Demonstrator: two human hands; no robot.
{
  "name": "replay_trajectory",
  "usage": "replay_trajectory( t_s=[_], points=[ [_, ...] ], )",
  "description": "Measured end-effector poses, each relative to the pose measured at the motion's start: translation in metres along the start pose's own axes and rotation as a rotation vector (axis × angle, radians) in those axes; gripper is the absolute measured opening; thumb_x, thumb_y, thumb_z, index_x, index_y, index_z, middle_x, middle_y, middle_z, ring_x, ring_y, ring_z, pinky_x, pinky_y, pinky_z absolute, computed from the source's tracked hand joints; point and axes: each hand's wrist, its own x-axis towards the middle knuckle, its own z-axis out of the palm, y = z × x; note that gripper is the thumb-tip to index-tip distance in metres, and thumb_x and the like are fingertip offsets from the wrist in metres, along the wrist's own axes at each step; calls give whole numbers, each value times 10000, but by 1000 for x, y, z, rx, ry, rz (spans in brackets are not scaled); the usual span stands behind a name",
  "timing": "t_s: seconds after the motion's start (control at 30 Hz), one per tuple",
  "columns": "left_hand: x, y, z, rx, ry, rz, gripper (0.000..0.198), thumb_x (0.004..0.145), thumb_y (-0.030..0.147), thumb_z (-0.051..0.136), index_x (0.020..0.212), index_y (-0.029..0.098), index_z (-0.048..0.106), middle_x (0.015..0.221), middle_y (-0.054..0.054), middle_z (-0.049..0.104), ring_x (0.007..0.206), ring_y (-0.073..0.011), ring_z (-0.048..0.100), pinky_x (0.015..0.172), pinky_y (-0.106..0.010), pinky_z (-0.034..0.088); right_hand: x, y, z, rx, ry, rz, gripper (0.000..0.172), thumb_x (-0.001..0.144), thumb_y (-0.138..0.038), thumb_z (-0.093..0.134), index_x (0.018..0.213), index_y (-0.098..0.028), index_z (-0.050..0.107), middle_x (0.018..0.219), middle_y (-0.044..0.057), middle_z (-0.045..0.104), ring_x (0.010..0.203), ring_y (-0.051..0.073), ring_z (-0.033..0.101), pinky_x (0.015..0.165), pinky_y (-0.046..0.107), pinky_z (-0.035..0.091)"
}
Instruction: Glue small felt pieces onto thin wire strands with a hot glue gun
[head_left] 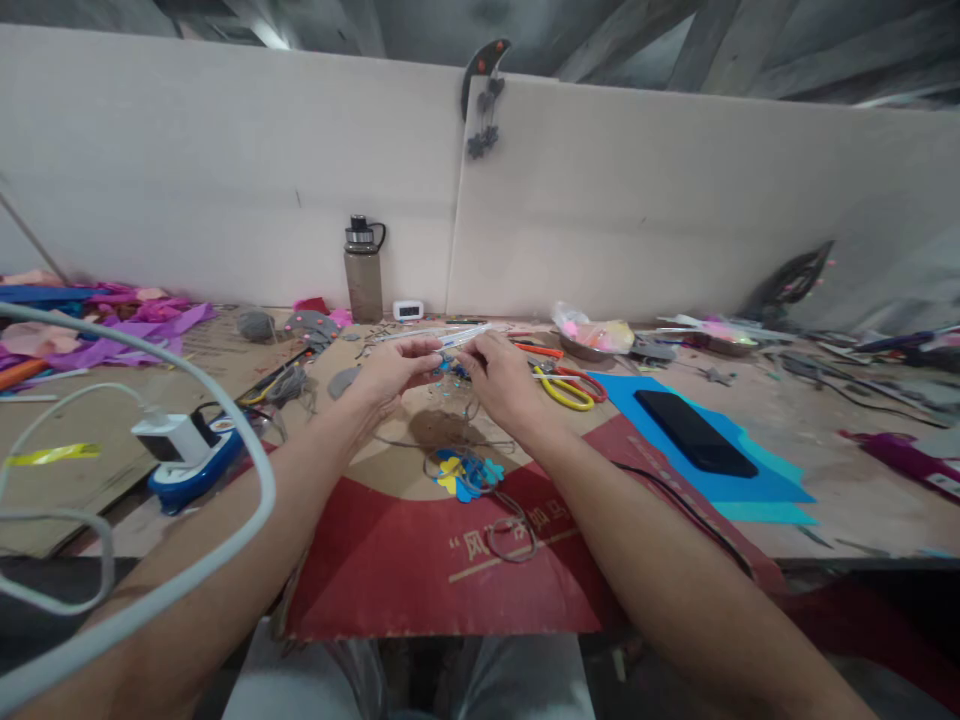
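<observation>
One left hand (396, 374), one right hand (504, 380), fingers curled (pinching? can't tell); one yellow cutout (449, 474), one phone (695, 432).

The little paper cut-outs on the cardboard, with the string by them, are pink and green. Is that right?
Not quite: the little cut-outs on the cardboard, with the string by them, are yellow and blue. The head view shows it.

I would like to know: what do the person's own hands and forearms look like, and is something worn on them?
The left hand and right hand are bare, without gloves. No sleeve, watch or bracelet shows on either forearm. A white cable crosses before the left one.
</observation>
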Motion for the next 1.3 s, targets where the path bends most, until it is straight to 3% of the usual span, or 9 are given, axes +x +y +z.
replay_trajectory(
  t_s=[0.47,1.3],
  points=[
    [-2,-5,6,132,-84,102,175,617,152,726,780,142,663,744,-25,639,641,-94,590,714,-290,518,0,-6,-1,-170,-95,139,329,918,-294,351,706,-167,570,718,44,604,663,145,506,621,259,313],
    [-8,-6,16,240,-171,134,198,619,195,697,809,139,685,773,-36,658,635,-99,583,669,-266,498,-1,-11,-3,-284,-125,257,429,926,-365,342,686,-193,653,679,25,668,628,144,562,607,261,303]
  ],
)
